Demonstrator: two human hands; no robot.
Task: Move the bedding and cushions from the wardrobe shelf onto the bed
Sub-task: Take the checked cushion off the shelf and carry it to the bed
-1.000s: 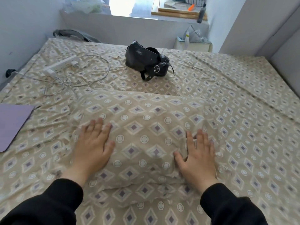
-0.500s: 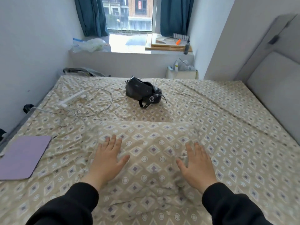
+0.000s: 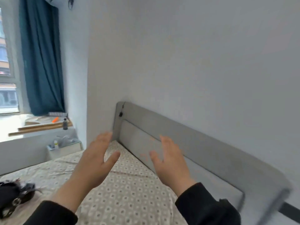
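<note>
The bed with its beige diamond-patterned sheet fills the lower left and middle of the head view. My left hand and my right hand are raised in the air above the bed, palms turned toward each other, fingers spread, holding nothing. Both hands hover in front of the grey headboard. The patterned pillow is out of the frame, and the wardrobe shelf is not in view. The picture is blurred by motion.
A black bag lies on the bed at the lower left. Behind the bed a small white bin stands below the window sill, which carries boards and a dark bottle. A blue curtain hangs at the left.
My hands have lifted off the patterned pillow and now hang in the air. The view has swung up and to the right, toward the headboard and wall.
</note>
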